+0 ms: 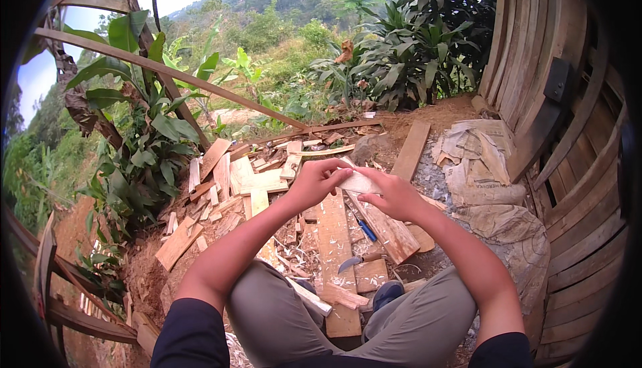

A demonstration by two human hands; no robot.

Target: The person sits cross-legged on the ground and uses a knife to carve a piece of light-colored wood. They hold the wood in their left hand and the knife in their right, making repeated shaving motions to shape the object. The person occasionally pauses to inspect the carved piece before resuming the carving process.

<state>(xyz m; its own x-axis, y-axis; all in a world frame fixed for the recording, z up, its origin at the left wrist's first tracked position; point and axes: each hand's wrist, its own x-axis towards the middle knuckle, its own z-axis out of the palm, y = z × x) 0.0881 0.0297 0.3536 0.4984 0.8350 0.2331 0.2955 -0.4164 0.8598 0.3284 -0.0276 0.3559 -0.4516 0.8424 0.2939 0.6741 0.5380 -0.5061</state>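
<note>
In front of my knees, a small pale piece of wood (360, 183) is held up between both hands. My left hand (319, 182) is closed on its left end, fingers curled over the top. My right hand (391, 193) grips the other end, with the thumb along the lower edge. Below them a long plank (332, 234) lies on the ground between my feet, strewn with shavings. A knife (360, 260) with a curved blade and wooden handle rests across it. A blue pen-like tool (367, 231) lies beside a thick board (388, 233).
Offcuts and boards (264, 181) are piled to the left and ahead. Another plank (410, 149) lies farther off. Crumpled sacks (481, 167) cover ground at right, beside a slatted wooden wall (582, 234). A wooden rail (174, 74) slants across the left, near leafy plants.
</note>
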